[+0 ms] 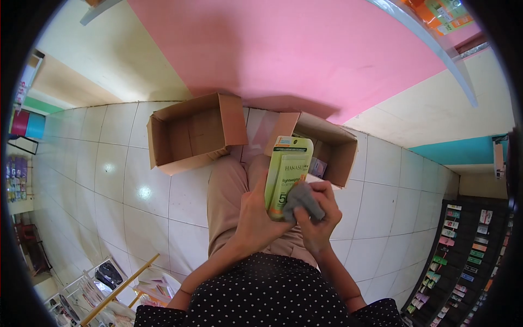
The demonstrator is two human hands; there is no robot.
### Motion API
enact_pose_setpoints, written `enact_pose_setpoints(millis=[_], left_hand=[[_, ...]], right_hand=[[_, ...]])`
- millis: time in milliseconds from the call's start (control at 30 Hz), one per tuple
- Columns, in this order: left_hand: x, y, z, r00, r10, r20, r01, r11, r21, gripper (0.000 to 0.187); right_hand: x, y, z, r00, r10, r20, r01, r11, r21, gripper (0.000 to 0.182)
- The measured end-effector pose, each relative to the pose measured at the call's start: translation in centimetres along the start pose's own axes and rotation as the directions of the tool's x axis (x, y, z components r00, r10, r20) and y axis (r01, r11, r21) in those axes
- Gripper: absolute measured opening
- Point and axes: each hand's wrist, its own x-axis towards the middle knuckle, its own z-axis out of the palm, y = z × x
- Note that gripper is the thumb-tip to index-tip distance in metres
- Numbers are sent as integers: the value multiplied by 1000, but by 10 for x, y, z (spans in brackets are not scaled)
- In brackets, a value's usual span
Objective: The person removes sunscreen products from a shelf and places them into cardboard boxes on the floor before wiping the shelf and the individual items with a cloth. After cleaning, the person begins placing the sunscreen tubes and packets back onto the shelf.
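Note:
A green sunscreen package [289, 163] with a hang-hole top is held upright in front of my lap. My left hand [255, 213] grips it along its left edge and lower side, fingers partly hidden behind it. Bunched in my right hand [322, 220] is a grey cloth [303, 202], which lies against the lower right of the package front and covers part of the print. Behind the package stands an open cardboard box [342, 155] with some items inside. To its left, another open cardboard box [234, 122] shows a bare bottom.
White floor tiles [188, 201] surround my legs, and a pink wall [283, 54] rises behind the boxes. A black display rack [463, 261] with small packages stands at right. At lower left is a white wire rack [81, 294] beside a wooden bar [122, 289].

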Motion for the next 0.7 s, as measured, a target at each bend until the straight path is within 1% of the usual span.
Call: enact_pose_setpoints(millis=[33,67,100,133,200,300,333,367,400,433,500,533,600,667,700], left_hand=[[0,2,0,1000,-28,5,29,1000,-11,60],[0,5,-1,998,-58,8,59,998,-21,59],[1,8,-3,998,-58,7,58,998,-18,59],[3,12,-5,999,-44,-4,44,999,-18,59],[4,13,-7,999,-34,-19,33,999,-20,59],[5,9,-5,999,-51,5,51,998,-22,60],[4,7,-4,1000,-11,15,11,1000,19,61],[3,5,-3,999,29,26,-30,998,60,62],[3,6,-3,999,28,27,-30,998,58,62],[2,6,-2,1000,10,15,-11,998,58,63],[2,7,-4,1000,-8,5,7,998,62,63],[3,7,-4,1000,-6,3,6,997,72,64],[3,9,-5,1000,-5,4,5,997,82,64],[5,14,-7,984,-167,61,162,984,73,63],[5,13,-5,984,-167,62,162,984,71,63]], right_hand=[[2,-1,2,1000,-1,-3,1,1000,-3,22],[5,-4,5,998,35,-47,-32,998,60,23],[6,-5,8,993,73,-88,-62,990,128,23],[6,-5,8,994,72,-87,-60,989,132,23],[3,-4,6,999,-32,24,30,998,51,23],[2,-2,2,998,-30,59,29,999,24,23],[4,-5,3,998,-29,57,28,999,22,23],[8,-9,5,1000,6,-7,-6,999,36,23],[11,-11,6,997,41,-68,-38,998,52,23],[11,-11,6,997,41,-65,-38,998,52,23],[10,-10,8,998,-44,-43,42,998,-52,24],[9,-11,7,998,-43,-38,41,998,-50,24],[6,-13,5,988,-143,58,149,981,-126,24],[5,-12,5,989,-136,58,143,981,-132,24],[4,-12,5,990,-128,63,135,982,-134,24]])
